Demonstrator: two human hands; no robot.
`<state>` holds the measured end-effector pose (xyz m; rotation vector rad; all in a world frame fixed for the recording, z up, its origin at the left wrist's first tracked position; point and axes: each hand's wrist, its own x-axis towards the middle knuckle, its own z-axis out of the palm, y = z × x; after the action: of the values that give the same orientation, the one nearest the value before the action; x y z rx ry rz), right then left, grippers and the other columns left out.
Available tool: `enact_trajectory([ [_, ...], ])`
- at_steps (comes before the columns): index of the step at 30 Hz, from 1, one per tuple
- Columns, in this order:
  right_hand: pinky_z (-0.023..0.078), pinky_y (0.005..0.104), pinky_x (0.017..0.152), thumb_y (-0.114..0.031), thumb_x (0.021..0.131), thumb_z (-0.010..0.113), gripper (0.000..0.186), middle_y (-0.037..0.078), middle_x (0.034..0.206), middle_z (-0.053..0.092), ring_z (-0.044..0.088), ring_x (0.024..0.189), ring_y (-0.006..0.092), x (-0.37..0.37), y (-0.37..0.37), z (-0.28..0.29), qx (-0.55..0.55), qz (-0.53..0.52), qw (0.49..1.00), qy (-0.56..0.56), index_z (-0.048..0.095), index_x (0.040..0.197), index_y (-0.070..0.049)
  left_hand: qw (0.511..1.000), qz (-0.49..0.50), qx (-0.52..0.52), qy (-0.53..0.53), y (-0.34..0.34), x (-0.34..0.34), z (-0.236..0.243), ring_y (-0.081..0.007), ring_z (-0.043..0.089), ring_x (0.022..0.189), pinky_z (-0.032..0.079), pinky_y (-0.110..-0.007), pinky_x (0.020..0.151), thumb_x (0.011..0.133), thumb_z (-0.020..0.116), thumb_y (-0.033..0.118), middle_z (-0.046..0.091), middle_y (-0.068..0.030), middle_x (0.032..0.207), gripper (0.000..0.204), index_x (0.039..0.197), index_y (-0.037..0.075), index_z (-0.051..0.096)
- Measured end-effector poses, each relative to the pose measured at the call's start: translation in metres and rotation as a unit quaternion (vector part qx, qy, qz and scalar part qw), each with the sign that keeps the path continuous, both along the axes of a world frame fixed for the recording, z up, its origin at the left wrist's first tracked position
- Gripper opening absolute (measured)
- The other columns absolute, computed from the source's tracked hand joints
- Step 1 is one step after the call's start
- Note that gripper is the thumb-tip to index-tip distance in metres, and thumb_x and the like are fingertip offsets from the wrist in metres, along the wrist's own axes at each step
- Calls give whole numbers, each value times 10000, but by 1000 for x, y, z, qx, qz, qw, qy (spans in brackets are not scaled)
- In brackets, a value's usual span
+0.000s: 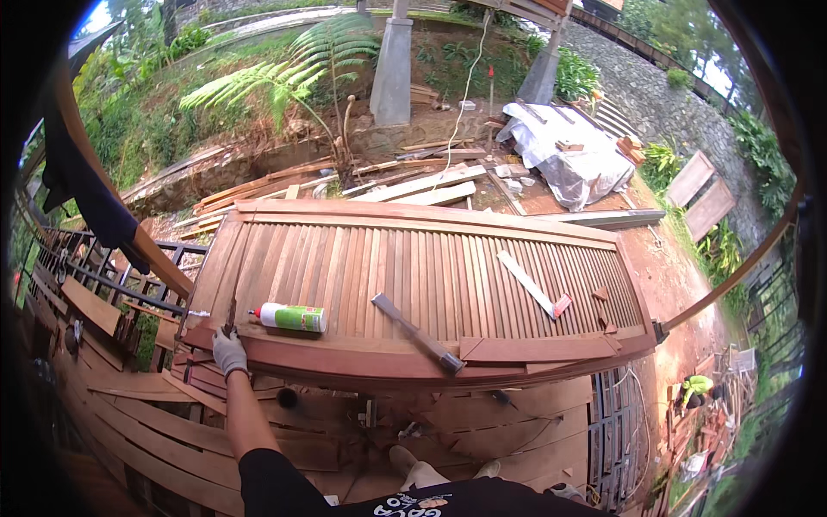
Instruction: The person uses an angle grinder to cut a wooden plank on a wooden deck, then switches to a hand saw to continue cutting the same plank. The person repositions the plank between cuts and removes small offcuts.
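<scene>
My left hand (229, 351), in a grey glove, is closed on a thin dark strip (232, 312) at the left end of a louvered wooden panel (284, 250). Beside it lies a white and green bottle (291, 317) with a red nozzle. A long dark tool (416, 333) and a pale square with a red end (530, 283) rest on the slats. A short board (536, 348) and small wood offcuts (607, 319) sit near the right end. My right hand (567, 493) is partly visible in its glove at the lower edge; its fingers are unclear.
Plank decking (155, 414) and metal railing (603, 431) lie below. Scattered timber (422, 185), a white tarp over a pile (560, 155) and concrete posts (392, 73) stand behind. A co-worker in yellow (696, 388) crouches at right; a curved rail (732, 276) rises there.
</scene>
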<state>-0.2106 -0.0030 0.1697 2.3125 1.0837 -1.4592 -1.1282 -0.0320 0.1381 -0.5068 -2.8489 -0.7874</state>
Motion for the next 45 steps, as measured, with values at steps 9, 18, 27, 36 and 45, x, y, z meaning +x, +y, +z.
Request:
enact_trajectory([
  [9,546,404,913,-474,868,723,477,153,1121,743,701,1064,326,5,-34,-38,162,102,981,32,720,1128,-74,801,-89,514,-293,-36,231,63,-181,653,557,523,-303,464,1024,627,260,681,-93,892,243,1111,36,592],
  [18,555,339,904,-282,946,713,488,102,1244,683,653,1138,180,-70,41,105,266,91,835,473,580,1350,-42,658,-325,351,-582,14,577,100,-150,671,840,562,-289,718,1014,590,207,696,-62,985,257,1158,-4,613],
  [27,573,318,909,-40,978,585,262,57,1105,706,687,979,138,144,8,106,371,-186,732,541,603,1236,1,482,-586,156,-632,67,860,68,-166,668,854,552,-316,767,1045,546,163,668,-68,1018,207,1168,3,591],
  [36,532,384,790,-322,907,724,355,155,923,724,696,851,269,326,-65,118,381,-220,893,97,680,1124,-45,695,-652,-26,-300,190,935,34,-258,633,1201,487,-353,1053,918,695,87,639,-171,1295,416,1294,-39,569],
  [45,495,277,622,-175,919,706,194,38,795,708,608,654,89,343,-37,68,330,-331,871,151,697,987,7,783,-595,-169,63,358,898,32,-326,335,1467,278,-475,1200,796,788,499,420,-153,1542,931,1545,124,381],
])
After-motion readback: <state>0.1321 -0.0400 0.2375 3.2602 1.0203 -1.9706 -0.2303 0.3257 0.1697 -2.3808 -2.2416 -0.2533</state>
